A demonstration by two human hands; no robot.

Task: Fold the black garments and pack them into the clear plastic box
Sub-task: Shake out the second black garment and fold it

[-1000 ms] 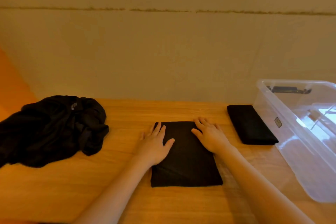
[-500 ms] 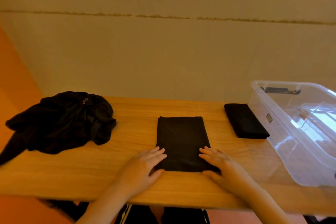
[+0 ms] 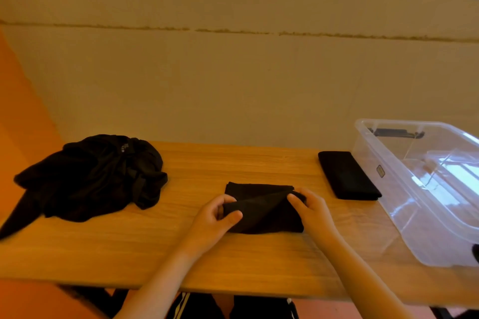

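Black garment (image 3: pixel 261 211) at frame centre, pinched at its near edge by left hand (image 3: pixel 216 217) and right hand (image 3: pixel 309 208), could skew if one corner slips.

**Wooden table carrying three dark bundles and a box**

The table (image 3: pixel 233 261) is holding a rumpled black heap (image 3: pixel 90 179) at the left, a half-folded black garment (image 3: pixel 261 217) lying in the middle, a neat folded black garment (image 3: pixel 347 176) sitting just beside the clear plastic box (image 3: pixel 404 202) at the right.

Folded garment (image 3: pixel 347 175) just beside box wall (image 3: pixel 388 171).
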